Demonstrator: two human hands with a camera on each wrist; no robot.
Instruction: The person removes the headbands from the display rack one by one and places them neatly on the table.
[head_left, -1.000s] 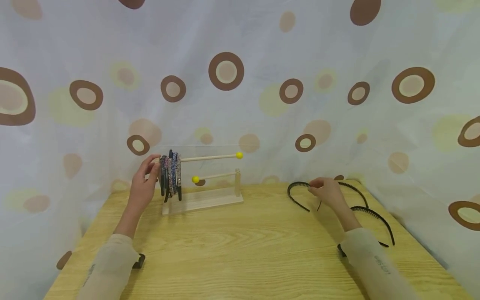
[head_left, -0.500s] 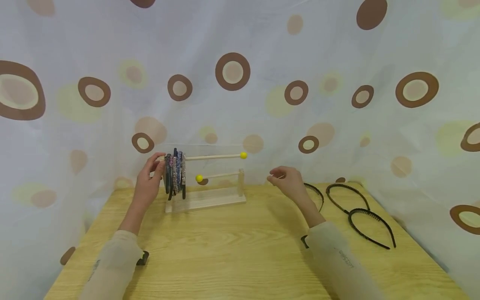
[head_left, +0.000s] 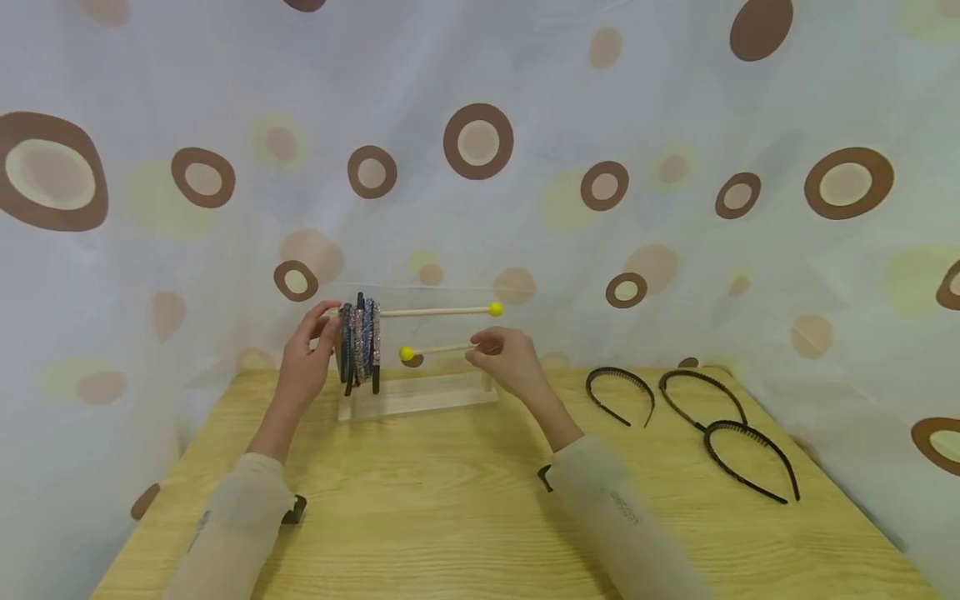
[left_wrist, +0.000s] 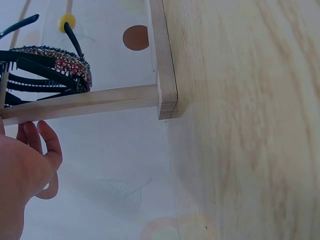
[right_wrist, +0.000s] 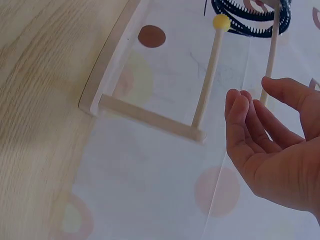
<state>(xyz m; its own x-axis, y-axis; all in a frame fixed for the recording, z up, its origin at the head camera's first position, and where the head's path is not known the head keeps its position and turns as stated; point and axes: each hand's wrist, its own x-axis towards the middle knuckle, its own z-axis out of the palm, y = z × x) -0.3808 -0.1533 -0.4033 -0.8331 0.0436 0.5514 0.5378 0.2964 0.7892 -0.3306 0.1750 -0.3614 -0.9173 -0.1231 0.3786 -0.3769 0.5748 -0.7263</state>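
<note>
A wooden headband stand [head_left: 420, 398] stands at the back left of the table. Its long upper rod [head_left: 442, 313] ends in a yellow ball, and several headbands [head_left: 363, 342], some glittery and some black, hang bunched at its left end. My left hand [head_left: 307, 346] holds the top of the tall left post [left_wrist: 100, 102], fingers and thumb around it. In front of the short right post, my right hand [head_left: 510, 362] hovers with nothing in it. The right wrist view shows its loosely bent fingers [right_wrist: 237, 107] apart from the short post [right_wrist: 150, 117].
Three black toothed headbands lie on the right of the table [head_left: 450, 517]: one alone [head_left: 621, 371], one farther right [head_left: 701, 376], and one nearer the front [head_left: 752, 429] meeting it. A curtain with brown circles [head_left: 477, 142] closes off the back.
My right hand has moved left from the loose headbands to the stand's short post. The left hand stays on the tall post. The head view has shifted slightly.
</note>
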